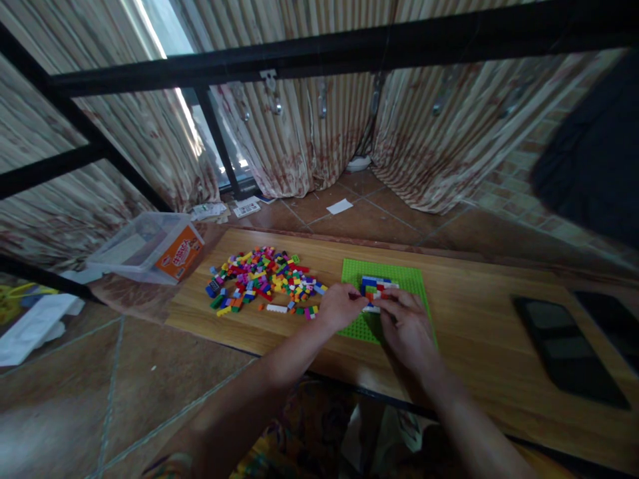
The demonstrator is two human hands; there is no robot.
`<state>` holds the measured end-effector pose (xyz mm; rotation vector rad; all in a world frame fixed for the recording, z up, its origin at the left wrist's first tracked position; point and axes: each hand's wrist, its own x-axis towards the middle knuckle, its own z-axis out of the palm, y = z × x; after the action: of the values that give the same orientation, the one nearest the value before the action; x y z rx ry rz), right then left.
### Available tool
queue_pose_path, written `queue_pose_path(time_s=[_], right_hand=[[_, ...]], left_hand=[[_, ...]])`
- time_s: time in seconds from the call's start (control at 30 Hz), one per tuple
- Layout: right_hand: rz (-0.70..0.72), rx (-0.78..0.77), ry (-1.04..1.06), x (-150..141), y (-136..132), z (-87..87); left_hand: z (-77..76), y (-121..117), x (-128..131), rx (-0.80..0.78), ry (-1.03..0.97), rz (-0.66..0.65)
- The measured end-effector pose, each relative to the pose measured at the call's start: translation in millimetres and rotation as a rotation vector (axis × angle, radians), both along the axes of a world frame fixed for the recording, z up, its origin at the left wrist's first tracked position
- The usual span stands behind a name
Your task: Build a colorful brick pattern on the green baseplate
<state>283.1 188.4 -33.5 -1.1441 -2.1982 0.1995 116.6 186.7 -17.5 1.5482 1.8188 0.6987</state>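
A lime-green baseplate [399, 271] lies on the wooden table, and a small build of blue, white, red, orange and green toy bricks [370, 282] stands on it. From the left, my left hand [342, 306] reaches over the plate's edge, fingers pinched at the build's left side. My right hand [407, 322] is over the plate at the build's right side, its fingers bent and closed against the bricks. Whatever sits between the fingertips of either hand is too small and covered to name. Left of the plate spreads a pile of loose toy bricks [264, 276] in many colours.
A clear plastic box [134, 256] with an orange label stands beyond the table's left end. At the right of the table [479, 319] lies a dark phone-like slab [564, 346], with another dark flat object [612, 319] beside it. Black metal bars [319, 56] cross above.
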Motion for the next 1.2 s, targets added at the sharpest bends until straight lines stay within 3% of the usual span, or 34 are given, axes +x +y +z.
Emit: queue_pose_path(time_s=[0.27, 0.47, 0.63, 0.8, 0.9, 1.03, 1.2], right_hand=[[-0.019, 0.102, -0.209, -1.3, -6.4, 3.8], [-0.020, 0.125, -0.342, -4.1, -13.6, 10.9], [-0.010, 0.117, -0.166, 2.1, -8.7, -2.2], [-0.014, 0.082, 0.044, 5.3, -4.0, -12.9], [-0.036, 0.051, 0.101, 6.0, -3.2, -11.3], [-0.058, 0.027, 0.111, 7.7, -3.0, -9.1], [-0.051, 0.032, 0.098, 9.7, -3.1, -14.2]], left_hand=[[3.0, 0.0, 7.5, -0.051, 0.040, 0.088], [5.0, 5.2, 6.6, -0.119, 0.065, 0.061], [-0.3, -0.1, -5.5, -0.024, -0.077, 0.016], [0.5, -22.4, -37.4, 0.101, -0.302, 0.069], [8.7, -42.1, -64.4, 0.138, -0.325, 0.092], [18.7, -70.2, -106.5, 0.165, -0.175, 0.160], [19.0, -100.8, -149.0, 0.148, 0.088, 0.253]])
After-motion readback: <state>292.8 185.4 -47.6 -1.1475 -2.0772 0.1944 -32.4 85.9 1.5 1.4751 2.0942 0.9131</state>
